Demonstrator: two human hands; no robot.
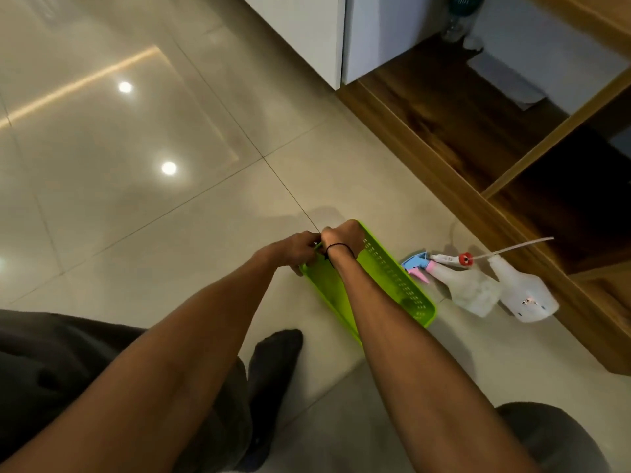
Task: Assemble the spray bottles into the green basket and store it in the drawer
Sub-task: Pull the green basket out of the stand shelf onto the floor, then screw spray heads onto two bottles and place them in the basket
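Both the left hand [298,249] and right hand [343,238] clench the far rim of the perforated lime-green plastic basket [392,285]; set it flat first, since the 2 translucent white spray bottles [478,288] lie well right of the fingers.

floor [136,138]: your glossy, smooth tile
basket [392,278]: perforated green plastic
2 bottles [474,288]: your translucent plastic
cabinet [444,124]: matt wood grain

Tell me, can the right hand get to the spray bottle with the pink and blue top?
Probably yes. The right hand grips the green basket, and the bottle lies on the floor just beyond it, nothing between; it must let go first.
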